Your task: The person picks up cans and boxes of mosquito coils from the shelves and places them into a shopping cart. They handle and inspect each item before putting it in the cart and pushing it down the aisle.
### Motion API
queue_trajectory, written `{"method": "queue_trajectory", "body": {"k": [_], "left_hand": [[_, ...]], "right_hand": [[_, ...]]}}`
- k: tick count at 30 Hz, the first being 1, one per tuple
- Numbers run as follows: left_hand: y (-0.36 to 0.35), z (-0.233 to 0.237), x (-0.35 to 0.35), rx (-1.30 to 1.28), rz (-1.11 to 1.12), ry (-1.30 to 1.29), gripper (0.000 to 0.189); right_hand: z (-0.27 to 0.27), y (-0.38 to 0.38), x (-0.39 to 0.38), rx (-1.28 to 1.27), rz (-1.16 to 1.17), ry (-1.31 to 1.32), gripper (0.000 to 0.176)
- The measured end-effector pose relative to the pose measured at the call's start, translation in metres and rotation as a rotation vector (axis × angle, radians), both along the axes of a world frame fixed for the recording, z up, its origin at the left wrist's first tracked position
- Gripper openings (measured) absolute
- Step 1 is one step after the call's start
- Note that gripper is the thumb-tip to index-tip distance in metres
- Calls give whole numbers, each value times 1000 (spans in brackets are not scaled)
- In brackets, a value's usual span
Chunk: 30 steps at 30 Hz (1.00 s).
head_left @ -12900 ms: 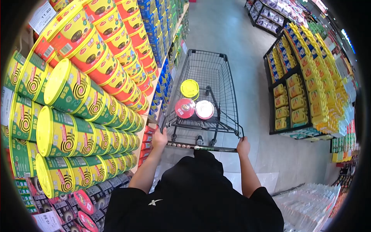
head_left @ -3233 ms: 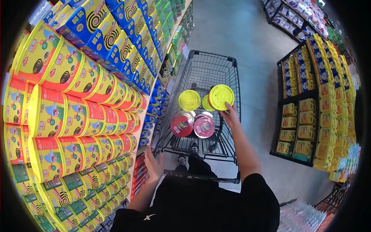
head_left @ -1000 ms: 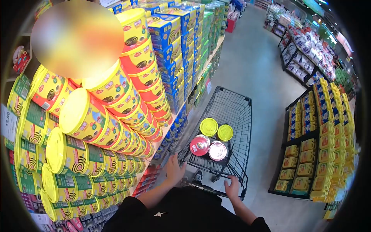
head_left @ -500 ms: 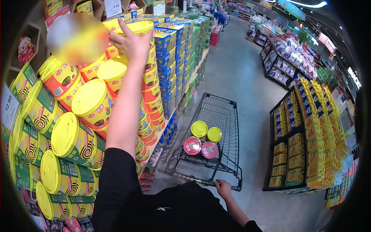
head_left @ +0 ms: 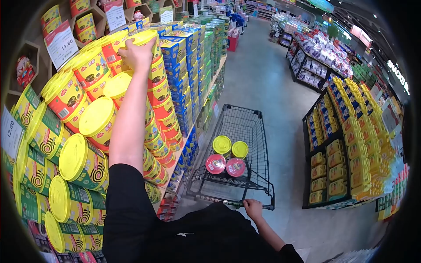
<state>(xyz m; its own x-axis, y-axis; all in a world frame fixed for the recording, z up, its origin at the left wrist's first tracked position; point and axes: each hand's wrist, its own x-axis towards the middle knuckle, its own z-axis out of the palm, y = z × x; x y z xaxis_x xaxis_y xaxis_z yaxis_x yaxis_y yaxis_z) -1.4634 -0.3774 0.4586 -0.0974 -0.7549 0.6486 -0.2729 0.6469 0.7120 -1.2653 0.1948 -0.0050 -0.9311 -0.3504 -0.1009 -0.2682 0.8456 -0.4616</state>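
My left arm reaches up to the shelf stack, and my left hand (head_left: 137, 56) has its fingers curled at the lid of a yellow-lidded tub (head_left: 146, 37) on top of a column. Black spirals like mosquito coils are printed on the red-and-yellow tubs (head_left: 90, 70) beside it. Down at the right, my right hand (head_left: 253, 209) is closed around the handle of a black wire shopping cart (head_left: 262, 144). Inside the cart stand two yellow-lidded tubs (head_left: 222, 144) and two pink-lidded tubs (head_left: 215, 164).
Green-and-yellow tubs (head_left: 81, 158) lie stacked on their sides at the left. Blue-and-yellow boxes (head_left: 173, 55) stand beyond the column. Price signs (head_left: 62, 45) rise behind. Across the aisle (head_left: 258, 70), a black rack (head_left: 329, 175) holds yellow bottles.
My left fingers, more spread before, are now curled at the tub's lid. The view has shifted slightly, bringing the large price sign out clearly. My right hand stays on the cart handle.
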Motion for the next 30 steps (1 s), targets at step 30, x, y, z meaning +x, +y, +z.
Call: {"method": "queue_trajectory", "body": {"k": [30], "left_hand": [[312, -330, 175, 108, -1479, -436, 90]], "right_hand": [[130, -27, -94, -1310, -427, -1367, 50]]}}
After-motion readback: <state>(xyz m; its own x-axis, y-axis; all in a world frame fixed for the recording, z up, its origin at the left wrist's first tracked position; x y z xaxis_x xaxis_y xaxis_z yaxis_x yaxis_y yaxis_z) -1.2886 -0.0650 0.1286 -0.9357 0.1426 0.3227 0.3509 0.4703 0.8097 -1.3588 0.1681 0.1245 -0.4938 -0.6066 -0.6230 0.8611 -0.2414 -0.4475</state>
